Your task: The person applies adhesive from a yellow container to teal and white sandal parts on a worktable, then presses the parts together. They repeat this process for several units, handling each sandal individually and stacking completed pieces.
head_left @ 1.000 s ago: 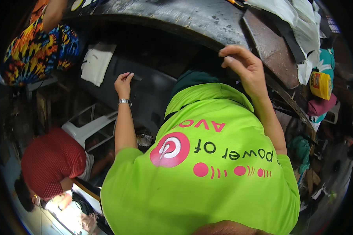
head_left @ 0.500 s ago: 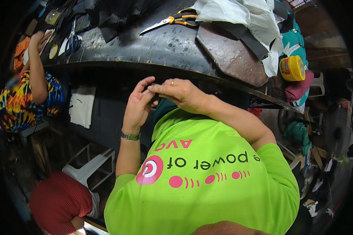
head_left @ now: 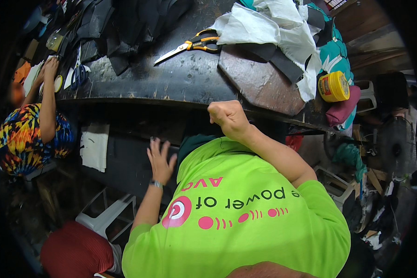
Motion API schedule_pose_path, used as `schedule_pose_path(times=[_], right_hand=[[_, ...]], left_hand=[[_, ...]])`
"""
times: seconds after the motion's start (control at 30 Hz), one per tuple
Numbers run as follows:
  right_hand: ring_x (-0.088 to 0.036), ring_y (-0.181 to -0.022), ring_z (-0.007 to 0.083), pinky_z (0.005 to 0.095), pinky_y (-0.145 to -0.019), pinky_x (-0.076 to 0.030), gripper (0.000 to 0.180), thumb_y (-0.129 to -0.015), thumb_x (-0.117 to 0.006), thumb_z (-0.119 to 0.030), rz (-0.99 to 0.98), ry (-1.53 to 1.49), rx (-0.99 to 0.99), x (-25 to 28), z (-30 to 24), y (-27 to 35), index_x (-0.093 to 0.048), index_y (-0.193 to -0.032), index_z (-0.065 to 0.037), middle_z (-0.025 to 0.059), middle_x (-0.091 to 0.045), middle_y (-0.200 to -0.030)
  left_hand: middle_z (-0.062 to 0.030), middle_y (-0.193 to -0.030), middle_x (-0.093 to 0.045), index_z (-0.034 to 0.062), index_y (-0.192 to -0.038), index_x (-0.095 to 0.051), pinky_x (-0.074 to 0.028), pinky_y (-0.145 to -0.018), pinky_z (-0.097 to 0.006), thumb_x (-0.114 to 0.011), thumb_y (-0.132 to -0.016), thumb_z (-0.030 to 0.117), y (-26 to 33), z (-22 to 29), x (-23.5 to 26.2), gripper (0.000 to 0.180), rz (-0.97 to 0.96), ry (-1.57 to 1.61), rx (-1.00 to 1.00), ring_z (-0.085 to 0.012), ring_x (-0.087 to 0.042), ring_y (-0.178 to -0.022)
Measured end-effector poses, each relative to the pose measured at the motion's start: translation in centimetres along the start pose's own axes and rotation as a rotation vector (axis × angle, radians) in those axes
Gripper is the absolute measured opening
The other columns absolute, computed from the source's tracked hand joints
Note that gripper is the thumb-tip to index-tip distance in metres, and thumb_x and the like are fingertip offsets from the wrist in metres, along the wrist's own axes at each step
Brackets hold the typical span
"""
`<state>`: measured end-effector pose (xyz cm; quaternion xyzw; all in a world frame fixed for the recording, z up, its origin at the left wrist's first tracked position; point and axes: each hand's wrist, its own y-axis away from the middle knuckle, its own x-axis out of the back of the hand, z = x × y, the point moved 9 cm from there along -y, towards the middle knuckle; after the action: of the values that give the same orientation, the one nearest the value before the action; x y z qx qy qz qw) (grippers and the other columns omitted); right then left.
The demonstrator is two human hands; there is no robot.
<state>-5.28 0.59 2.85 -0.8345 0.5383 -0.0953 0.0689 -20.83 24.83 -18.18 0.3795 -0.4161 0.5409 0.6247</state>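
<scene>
My left hand [head_left: 160, 162] is low at the left of my lap, beside a dark bench surface. Its fingers are spread and nothing shows in it. At the near edge of the black worktable [head_left: 139, 83], my right hand [head_left: 229, 120] is closed into a fist; whatever it may hold is hidden. Farther in on the tabletop lie scissors [head_left: 203, 41] with orange and black handles, blades pointing left. To their right is a brown board [head_left: 259, 83] with clipped corners, partly under white cloth [head_left: 250, 28] and black pieces [head_left: 285, 65].
A yellow tub [head_left: 333, 87] and a maroon bundle [head_left: 344, 106] sit at the table's right end. Black cut pieces [head_left: 125, 32] and blue-handled scissors [head_left: 79, 74] lie far left, near a co-worker's hands [head_left: 48, 69]. White plastic stools [head_left: 106, 215] stand on the floor.
My hands have parted. The left dropped down and toward me with its fingers spreading; the right moved slightly right and closed into a fist. The view has shifted a little.
</scene>
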Motion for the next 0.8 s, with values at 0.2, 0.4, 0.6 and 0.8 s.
schedule_pose_path(times=[0.2, 0.4, 0.6, 0.8], right_hand=[[-0.043, -0.059, 0.0095, 0.0271, -0.055, -0.04, 0.049, -0.11, -0.04, -0.037, 0.052, -0.091, -0.104, 0.9, 0.3, -2.2, -0.053, -0.077, -0.002, 0.0017, -0.046, -0.067], [-0.048, -0.066, 0.015, 0.0296, -0.064, -0.043, 0.031, -0.109, -0.042, -0.023, -0.012, 0.067, -0.133, 0.4, 0.0, -5.0, -0.058, -0.095, -0.001, 0.0075, -0.052, -0.077], [-0.059, -0.097, 0.0242, 0.0331, -0.089, -0.046, 0.021, -0.104, -0.048, -0.016, -0.012, 0.183, -0.17, 2.0, 0.5, -6.2, -0.056, -0.116, -0.001, 0.0145, -0.059, -0.105], [-0.052, -0.123, 0.03, 0.0384, -0.107, -0.037, 0.033, -0.105, -0.044, -0.024, -0.078, -0.052, -0.143, 2.8, 0.6, -7.9, -0.053, -0.126, 0.0, 0.0165, -0.055, -0.123]], left_hand=[[-0.0127, -0.162, -0.026, 0.0054, -0.143, -0.048, -0.014, -0.119, -0.061, -0.061, -0.089, 0.018, 5.4, 1.9, -4.1, 0.057, -0.269, -0.184, -0.21, -0.0331, -0.019, -0.151], [-0.0161, -0.125, -0.061, 0.0072, -0.124, -0.064, -0.03, -0.112, -0.057, -0.063, -0.089, 0.025, -5.0, -4.2, -2.4, 0.04, -0.087, -0.171, -0.158, -0.0376, -0.053, -0.121], [-0.0189, -0.131, -0.056, 0.0081, -0.125, -0.064, -0.029, -0.113, -0.057, -0.064, -0.09, 0.036, -7.3, -6.7, 1.2, 0.045, -0.23, -0.052, -0.111, -0.0409, -0.047, -0.126], [-0.0171, -0.142, -0.044, 0.0116, -0.136, -0.057, -0.029, -0.113, -0.053, -0.068, -0.089, 0.021, 1.7, -3.3, 3.0, 0.05, -0.472, 0.15, -0.185, -0.0413, -0.038, -0.134]])
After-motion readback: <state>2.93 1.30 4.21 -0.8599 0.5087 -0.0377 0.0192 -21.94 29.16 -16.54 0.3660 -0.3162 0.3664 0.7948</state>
